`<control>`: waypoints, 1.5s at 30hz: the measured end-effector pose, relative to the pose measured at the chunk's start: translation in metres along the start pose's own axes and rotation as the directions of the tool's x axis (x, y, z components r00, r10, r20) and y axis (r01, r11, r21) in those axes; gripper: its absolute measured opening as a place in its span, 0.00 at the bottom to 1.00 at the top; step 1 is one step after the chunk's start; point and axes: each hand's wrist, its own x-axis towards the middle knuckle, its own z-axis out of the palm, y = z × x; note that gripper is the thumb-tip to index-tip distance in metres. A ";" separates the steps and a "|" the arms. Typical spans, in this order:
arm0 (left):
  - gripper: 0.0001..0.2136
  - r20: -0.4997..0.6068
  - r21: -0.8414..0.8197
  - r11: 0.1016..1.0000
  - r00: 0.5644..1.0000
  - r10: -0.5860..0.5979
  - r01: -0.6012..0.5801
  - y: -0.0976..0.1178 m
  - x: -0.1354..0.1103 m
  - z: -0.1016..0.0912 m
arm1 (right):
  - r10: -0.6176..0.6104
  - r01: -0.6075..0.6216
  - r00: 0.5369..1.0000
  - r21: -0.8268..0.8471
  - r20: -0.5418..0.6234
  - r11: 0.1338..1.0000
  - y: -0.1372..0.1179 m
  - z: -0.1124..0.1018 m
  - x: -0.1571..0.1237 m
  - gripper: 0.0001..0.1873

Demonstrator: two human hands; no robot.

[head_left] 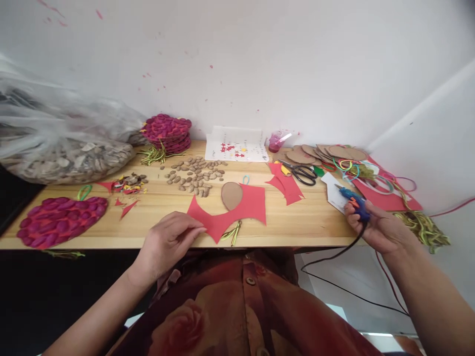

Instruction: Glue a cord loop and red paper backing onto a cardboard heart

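Observation:
My left hand pinches the left edge of a cut red paper sheet at the table's front. An oval cardboard piece lies against the sheet's curved cutout. A light blue loop shows above the sheet and a yellow-green tassel below it. At the right, my right hand is wrapped round a blue glue gun with an orange part, its nozzle over a white paper piece. A black cord runs down from the glue gun.
Shells are spread mid-table. A purple shell-covered piece lies left, below a big plastic bag. Similar pieces are stacked behind. Black scissors, cardboard ovals, coloured cords and red scraps lie right. A white wall stands behind.

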 end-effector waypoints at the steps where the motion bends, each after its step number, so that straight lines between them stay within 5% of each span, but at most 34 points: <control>1: 0.04 -0.004 -0.006 1.000 1.000 0.004 -0.004 -0.001 -0.001 -0.001 | -0.018 0.018 1.000 -0.027 -0.015 0.999 0.001 0.001 0.000 0.10; 11: 0.05 -0.043 -0.018 0.999 0.998 0.038 -0.039 -0.017 -0.011 0.002 | -0.144 0.075 0.979 -0.400 -0.145 0.914 0.009 -0.003 -0.009 0.08; 16: 0.06 -0.040 -0.032 0.999 0.999 0.023 -0.024 -0.019 -0.013 0.002 | -0.149 -0.005 0.971 -0.645 -0.185 0.765 0.009 -0.010 -0.018 0.08; 20: 0.06 -0.058 -0.036 0.999 0.998 0.024 -0.026 -0.020 -0.016 0.003 | -0.199 -0.080 0.957 -0.851 -0.212 0.519 0.007 -0.012 -0.023 0.15; 27: 0.07 -0.042 -0.036 0.999 0.999 -0.032 0.031 -0.018 -0.018 0.004 | -0.307 -0.167 0.943 -0.980 -0.127 -0.106 0.000 -0.007 -0.029 0.25; 34: 0.06 -0.019 -0.068 0.997 0.999 -0.046 0.045 -0.020 -0.020 0.005 | -0.462 -0.163 0.884 -0.878 0.073 -0.450 -0.004 0.028 -0.034 0.29; 39: 0.06 -0.040 -0.070 0.997 0.999 -0.035 0.032 -0.019 -0.016 0.004 | -0.384 0.256 0.794 -0.831 0.472 -0.493 -0.002 0.083 0.001 0.12; 45: 0.04 -0.013 -0.084 0.996 1.000 0.022 -0.023 -0.012 -0.008 -0.002 | -0.301 0.291 0.835 -0.834 0.460 -0.468 -0.006 0.127 0.069 0.17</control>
